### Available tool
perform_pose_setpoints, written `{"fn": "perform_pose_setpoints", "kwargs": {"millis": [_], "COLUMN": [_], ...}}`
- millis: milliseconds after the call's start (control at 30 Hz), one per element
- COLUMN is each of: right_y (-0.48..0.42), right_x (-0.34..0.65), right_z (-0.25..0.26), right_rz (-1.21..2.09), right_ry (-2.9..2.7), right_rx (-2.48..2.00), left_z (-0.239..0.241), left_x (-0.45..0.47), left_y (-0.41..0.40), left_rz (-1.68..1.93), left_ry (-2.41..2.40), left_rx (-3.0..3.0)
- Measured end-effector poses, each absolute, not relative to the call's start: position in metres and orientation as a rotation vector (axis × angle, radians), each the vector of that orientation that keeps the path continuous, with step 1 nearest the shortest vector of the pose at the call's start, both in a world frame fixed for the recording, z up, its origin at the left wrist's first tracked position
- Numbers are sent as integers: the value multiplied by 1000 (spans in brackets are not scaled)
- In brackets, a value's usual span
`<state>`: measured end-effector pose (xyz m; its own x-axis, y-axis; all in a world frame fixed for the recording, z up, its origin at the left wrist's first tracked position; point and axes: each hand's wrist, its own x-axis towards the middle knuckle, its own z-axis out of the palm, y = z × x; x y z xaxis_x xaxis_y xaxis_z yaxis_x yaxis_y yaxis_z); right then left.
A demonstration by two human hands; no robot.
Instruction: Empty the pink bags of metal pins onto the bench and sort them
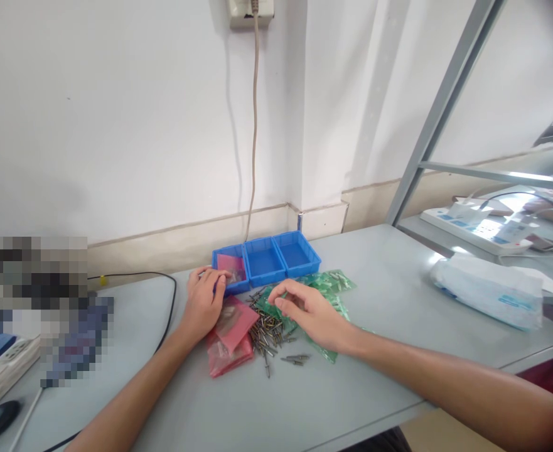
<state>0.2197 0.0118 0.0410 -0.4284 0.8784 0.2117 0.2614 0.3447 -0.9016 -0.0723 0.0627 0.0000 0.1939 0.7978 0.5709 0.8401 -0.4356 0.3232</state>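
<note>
A person's bare forearms reach over a grey worktop point(257, 414) toward three small blue trays point(269, 278) standing in a row near a white wall point(139, 113). The left hand point(204, 304) rests at the left-end tray, fingers over its edge beside a pink packet point(233, 265) lying inside; whether its grip has closed on anything cannot be told. The right hand point(311, 314) is above a heap of thin metal pins point(267, 333), fingers curled, thumb close to the forefinger; whether anything is between them cannot be made out. Red plastic bags point(231, 361) lie left of the heap, under the left wrist's side, and green plastic bags point(339, 280) spread to its right. Further right is a white plastic pack point(488, 289).
</note>
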Motion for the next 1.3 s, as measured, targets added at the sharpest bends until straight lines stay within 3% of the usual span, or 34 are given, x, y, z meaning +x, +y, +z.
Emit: {"fn": "perform_pose_setpoints", "kwargs": {"millis": [167, 433, 967, 1200, 1300], "right_y": [9, 2, 2, 2, 3], "right_x": [221, 220, 220, 222, 223], "right_z": [33, 33, 31, 35, 35], "right_rz": [571, 293, 403, 564, 586], "right_ry": [-2309, -2608, -2572, -2335, -2139], "right_rx": [-743, -688, -582, -677, -731], "left_z": [-4, 2, 8, 29, 31], "left_x": [-75, -71, -59, -47, -43], "left_y": [64, 60, 53, 24, 12], "left_rz": [-980, -881, -1013, -1332, -1312], "left_ry": [-1618, -1539, -1701, -1394, -1346], "left_rx": [-2337, -2285, -2274, -2623, -2810]}}
